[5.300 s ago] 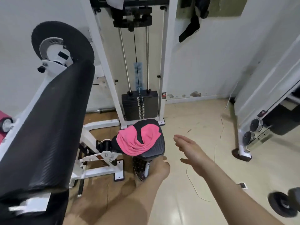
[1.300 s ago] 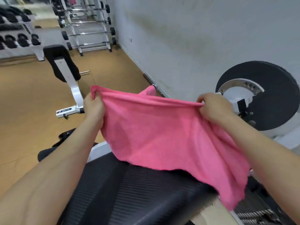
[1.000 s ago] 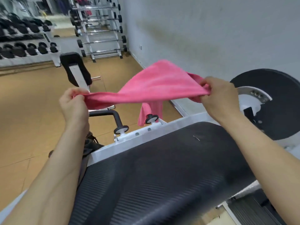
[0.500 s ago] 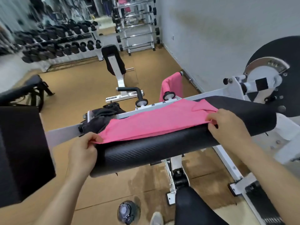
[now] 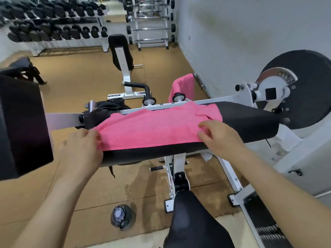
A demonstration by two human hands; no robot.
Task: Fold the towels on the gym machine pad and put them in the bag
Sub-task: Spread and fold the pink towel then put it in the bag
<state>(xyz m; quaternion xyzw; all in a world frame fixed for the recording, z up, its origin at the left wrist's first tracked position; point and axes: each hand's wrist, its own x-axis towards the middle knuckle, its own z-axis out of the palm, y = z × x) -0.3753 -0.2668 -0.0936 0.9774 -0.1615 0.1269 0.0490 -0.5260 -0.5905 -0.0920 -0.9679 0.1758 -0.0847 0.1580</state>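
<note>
Towel (image 5: 152,127) lies flat on the pad (image 5: 250,122), our left hand (image 5: 80,151) and right hand (image 5: 221,138) pinching its near corners to square it for folding.

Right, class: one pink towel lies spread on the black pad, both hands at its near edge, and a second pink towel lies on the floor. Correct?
One error: the head view shows the second pink towel hanging on the machine behind the black pad, not on the floor. The spread towel does lie on the pad, left hand and right hand at its near edge.
</note>
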